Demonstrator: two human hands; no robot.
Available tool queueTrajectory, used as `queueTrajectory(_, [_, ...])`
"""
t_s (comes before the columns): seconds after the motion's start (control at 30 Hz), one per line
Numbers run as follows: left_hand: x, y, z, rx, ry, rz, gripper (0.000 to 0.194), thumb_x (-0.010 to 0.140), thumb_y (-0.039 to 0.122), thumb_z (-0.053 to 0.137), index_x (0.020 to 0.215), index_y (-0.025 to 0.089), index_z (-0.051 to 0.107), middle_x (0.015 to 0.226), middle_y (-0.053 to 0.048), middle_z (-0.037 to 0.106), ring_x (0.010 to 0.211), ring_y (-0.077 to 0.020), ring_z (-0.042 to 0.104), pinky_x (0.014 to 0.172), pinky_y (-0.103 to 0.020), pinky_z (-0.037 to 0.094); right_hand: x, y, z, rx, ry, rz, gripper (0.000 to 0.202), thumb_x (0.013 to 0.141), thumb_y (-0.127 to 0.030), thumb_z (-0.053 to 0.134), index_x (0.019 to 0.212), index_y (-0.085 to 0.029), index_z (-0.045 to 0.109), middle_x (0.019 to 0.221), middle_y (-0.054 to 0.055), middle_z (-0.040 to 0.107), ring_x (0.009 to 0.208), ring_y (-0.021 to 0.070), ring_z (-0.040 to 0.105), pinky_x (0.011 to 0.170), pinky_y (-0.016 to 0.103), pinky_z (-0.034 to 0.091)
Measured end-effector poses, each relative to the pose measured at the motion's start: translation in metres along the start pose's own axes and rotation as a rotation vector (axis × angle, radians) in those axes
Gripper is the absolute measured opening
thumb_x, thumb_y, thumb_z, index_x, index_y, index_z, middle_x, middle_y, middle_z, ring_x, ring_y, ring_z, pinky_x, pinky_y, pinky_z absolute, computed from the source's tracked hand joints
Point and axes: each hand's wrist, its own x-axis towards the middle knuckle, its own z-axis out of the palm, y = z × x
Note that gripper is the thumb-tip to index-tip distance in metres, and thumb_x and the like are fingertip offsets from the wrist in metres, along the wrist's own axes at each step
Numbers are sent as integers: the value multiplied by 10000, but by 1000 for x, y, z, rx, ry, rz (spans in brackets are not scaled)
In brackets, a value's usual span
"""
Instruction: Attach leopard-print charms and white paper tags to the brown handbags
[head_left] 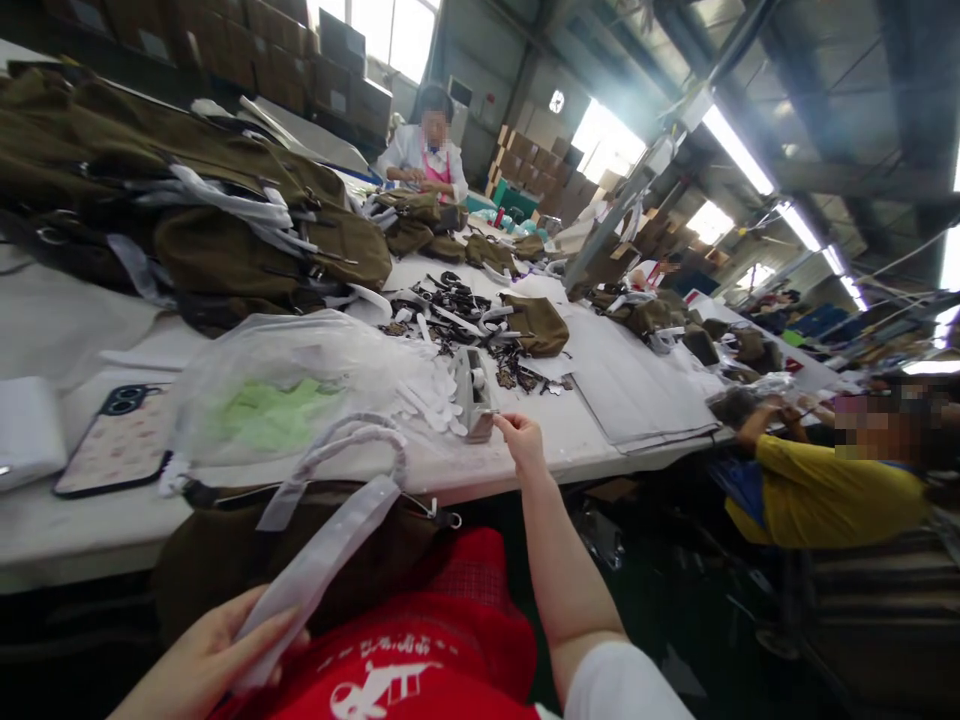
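Note:
My left hand (225, 640) is closed around one end of a white foam-wrapped strip (330, 560), which slants up across a dark olive bag (217, 560). The bag rests against the table's front edge by my lap, and its wrapped handle (360, 430) arches above the zip. Out ahead, my right hand (521, 440) pinches at the front edge of a grey tape dispenser (472, 395), apparently on the tape's end; the tape itself is barely visible. White strips (427, 400) lie scattered just left of the dispenser.
A phone (116, 440) and a clear plastic bag with green pieces (277, 410) lie at left. Olive bags (225, 230) are piled behind them. Dark straps and metal fittings (450, 305) sit mid-table. A co-worker (427, 160) works opposite; a person in yellow (832, 490) is at right.

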Motion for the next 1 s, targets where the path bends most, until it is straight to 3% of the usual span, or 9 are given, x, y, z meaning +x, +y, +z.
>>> queueTrajectory(0.17, [0, 2, 0, -14, -24, -15, 528, 592, 645, 746, 811, 173, 663, 661, -58, 708, 497, -165, 575, 472, -243, 440, -5, 10, -7, -42, -10, 115, 260, 629, -395, 701, 656, -147, 626, 538, 7, 611, 426, 97, 480, 427, 218, 363])
queueTrajectory(0.27, [-1, 2, 1, -21, -63, -35, 531, 614, 617, 749, 851, 155, 639, 693, -67, 716, 520, -161, 592, 498, -243, 448, -28, 5, -3, -58, -70, 146, 257, 635, -378, 724, 684, -142, 638, 557, 8, 621, 423, 85, 473, 423, 210, 359])
queueTrajectory(0.33, [-2, 1, 3, -46, -71, -38, 550, 626, 598, 747, 906, 141, 624, 692, -64, 711, 514, -151, 585, 497, -239, 439, -61, -3, 9, -23, -215, 147, 279, 660, -406, 732, 723, -145, 658, 589, 9, 639, 426, 79, 467, 426, 209, 361])
queueTrajectory(0.5, [-6, 2, 10, -59, -57, -33, 564, 679, 550, 721, 1028, 129, 584, 702, -55, 710, 539, -155, 606, 519, -246, 456, -163, -20, 57, 172, -794, 258, 287, 712, -433, 749, 734, -156, 673, 609, 13, 659, 412, 73, 461, 417, 203, 342])
queueTrajectory(0.6, [-9, 5, 12, -40, -52, 3, 510, 693, 522, 715, 999, 133, 594, 710, -45, 707, 557, -163, 619, 524, -251, 471, -198, -13, 84, 161, -965, 327, 321, 726, -461, 740, 721, -145, 686, 621, 20, 668, 411, 66, 456, 420, 198, 343])
queueTrajectory(0.73, [-9, 4, 13, -84, -53, 55, 478, 669, 506, 733, 955, 144, 609, 704, -33, 702, 588, -175, 635, 530, -252, 487, -204, 2, 103, 50, -980, 339, 392, 720, -515, 726, 687, -127, 687, 633, 42, 685, 409, 67, 468, 407, 192, 345])
queueTrajectory(0.9, [-4, -4, 12, -85, 39, 82, 474, 660, 512, 765, 945, 149, 660, 727, -39, 711, 612, -167, 638, 529, -232, 497, -201, 8, 105, -187, -950, 265, 433, 748, -537, 708, 603, -133, 650, 522, 26, 625, 386, 86, 478, 383, 199, 334])
queueTrajectory(1.0, [-2, -4, 10, -271, 81, 33, 423, 681, 486, 768, 917, 152, 657, 606, -10, 663, 488, -118, 566, 438, -181, 427, -203, 14, 106, -278, -940, 212, 520, 751, -617, 684, 544, -144, 618, 457, 16, 562, 391, 93, 465, 393, 212, 310])
